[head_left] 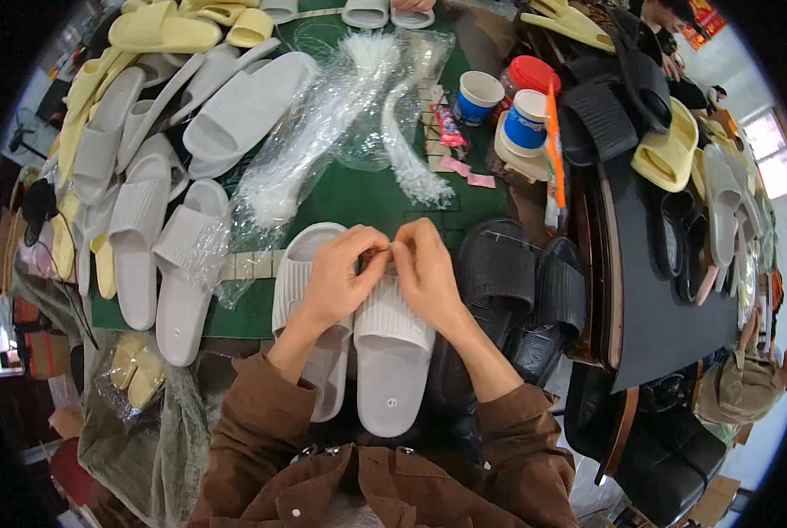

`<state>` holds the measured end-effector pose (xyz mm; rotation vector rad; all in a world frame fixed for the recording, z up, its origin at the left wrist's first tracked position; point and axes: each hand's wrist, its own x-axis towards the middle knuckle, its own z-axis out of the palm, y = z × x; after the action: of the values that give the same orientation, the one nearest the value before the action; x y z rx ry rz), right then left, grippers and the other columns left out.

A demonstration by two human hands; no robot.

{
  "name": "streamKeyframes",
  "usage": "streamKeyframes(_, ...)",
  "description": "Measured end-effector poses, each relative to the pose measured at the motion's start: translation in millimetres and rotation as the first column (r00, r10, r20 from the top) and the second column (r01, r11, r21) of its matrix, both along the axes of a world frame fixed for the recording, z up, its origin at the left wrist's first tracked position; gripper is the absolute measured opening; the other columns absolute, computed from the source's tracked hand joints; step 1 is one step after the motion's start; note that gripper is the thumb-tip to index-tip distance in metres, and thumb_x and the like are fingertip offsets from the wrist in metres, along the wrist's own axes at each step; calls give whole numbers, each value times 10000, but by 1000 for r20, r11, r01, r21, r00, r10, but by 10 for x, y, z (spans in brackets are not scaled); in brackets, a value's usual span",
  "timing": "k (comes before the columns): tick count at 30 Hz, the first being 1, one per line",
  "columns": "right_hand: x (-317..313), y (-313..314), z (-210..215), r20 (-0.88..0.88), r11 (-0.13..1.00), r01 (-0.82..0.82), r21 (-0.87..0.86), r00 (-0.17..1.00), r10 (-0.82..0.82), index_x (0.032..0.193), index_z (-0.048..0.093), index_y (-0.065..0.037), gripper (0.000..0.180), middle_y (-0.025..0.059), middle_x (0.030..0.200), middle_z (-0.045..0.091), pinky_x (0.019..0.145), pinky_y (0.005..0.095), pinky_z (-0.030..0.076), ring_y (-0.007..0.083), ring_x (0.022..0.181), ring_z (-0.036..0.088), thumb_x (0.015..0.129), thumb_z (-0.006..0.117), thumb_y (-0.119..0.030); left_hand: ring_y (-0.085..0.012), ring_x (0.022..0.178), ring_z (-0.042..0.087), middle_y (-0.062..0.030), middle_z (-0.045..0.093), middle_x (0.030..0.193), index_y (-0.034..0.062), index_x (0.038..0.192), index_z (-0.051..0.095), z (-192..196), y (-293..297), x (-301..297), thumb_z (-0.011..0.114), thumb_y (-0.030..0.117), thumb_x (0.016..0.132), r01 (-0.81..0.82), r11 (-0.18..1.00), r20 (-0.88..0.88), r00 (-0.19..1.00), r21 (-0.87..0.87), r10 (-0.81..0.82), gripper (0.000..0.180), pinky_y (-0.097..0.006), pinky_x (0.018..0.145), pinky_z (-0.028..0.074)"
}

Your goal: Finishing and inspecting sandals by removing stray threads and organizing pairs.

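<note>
Both hands meet fingertip to fingertip above a pair of light grey slide sandals at the table's near edge. My left hand [336, 273] is closed in a pinch over the left slide [327, 392]. Pinching at the same spot, my right hand [427, 277] is over the toe end of the right slide [393, 378]. Whatever the fingertips hold is too small to make out. The slides lie side by side, open heels toward me, their toe ends partly hidden by my hands. Black slides [499, 268] rest just right of my right hand.
Beyond my hands, clear plastic bags [323, 132] and loose white plastic strands [420, 180] lie on the green table [323, 194]. Grey slides [138, 238] and yellow slides [164, 28] are heaped at left. Paper cups [479, 95] and a red-lidded jar [534, 72] stand at back right.
</note>
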<state>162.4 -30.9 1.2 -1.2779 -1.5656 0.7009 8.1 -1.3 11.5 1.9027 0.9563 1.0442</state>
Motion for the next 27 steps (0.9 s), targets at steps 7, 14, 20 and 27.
streamKeyframes(7, 28, 54, -12, -216, 984, 73, -163, 970, -107, 956, 457, 28, 68, 134, 873, 526, 696, 339, 473, 203, 723, 585, 958, 476, -37, -255, 704, 611, -126, 605, 816, -14, 913, 588, -10, -40, -67, 620, -2, 827, -24, 1000, -43, 999, -19, 23, 93, -323, 626, 471)
streamKeyframes(14, -16, 26, 8, -107, 991, 67, -112, 991, -79, 955, 458, 28, 69, 126, 859, 509, 698, 343, 475, 209, 730, 585, 961, 478, -37, -214, 732, 635, -119, 638, 813, -16, 918, 609, 5, -57, -55, 638, 16, 843, -75, 987, -10, 997, -143, 74, 86, -309, 644, 485)
streamKeyframes(20, -32, 30, -13, 36, 999, 18, 42, 999, -20, 950, 477, 28, 74, 149, 868, 514, 690, 361, 477, 276, 759, 578, 907, 533, 7, -230, 738, 643, -124, 644, 820, -16, 923, 612, -10, -53, -52, 635, 15, 841, -91, 989, -12, 996, -113, 90, 90, -318, 640, 491)
streamKeyframes(27, -45, 25, 11, -2, 1000, 3, 10, 1000, -3, 951, 488, 28, 95, 161, 878, 519, 684, 378, 475, 307, 766, 571, 883, 554, 21, -131, 702, 581, -67, 641, 809, -13, 920, 638, -38, -58, -48, 669, 12, 835, -107, 990, -16, 994, -92, 106, 94, -266, 633, 462)
